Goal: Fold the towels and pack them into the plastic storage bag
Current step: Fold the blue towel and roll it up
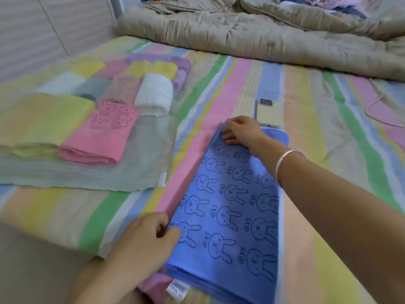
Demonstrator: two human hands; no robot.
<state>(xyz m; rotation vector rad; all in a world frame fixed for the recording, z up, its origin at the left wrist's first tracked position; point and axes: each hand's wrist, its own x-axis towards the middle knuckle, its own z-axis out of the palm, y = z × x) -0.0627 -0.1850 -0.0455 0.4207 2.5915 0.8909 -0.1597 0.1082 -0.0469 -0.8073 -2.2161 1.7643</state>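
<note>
Blue towel (232,207) with the rabbit print lies folded lengthwise on the striped sheet (306,132), right in front of us. Our left hand (151,238) pinches its near left edge, fingers curled and thumb on top. Our right hand (241,130) reaches across and grips the far left corner with curled fingers; there is a silver bracelet (285,163) on that wrist. The storage bag (142,163) lies flat to the left, apart from the blue towel, with folded towels already in it: pink towel (98,137), yellow-green towel (41,119), white towel (154,93), more behind. A phone (268,114) lies just beyond the towel's far end. A beige quilt (263,36) is bunched at the back.
</note>
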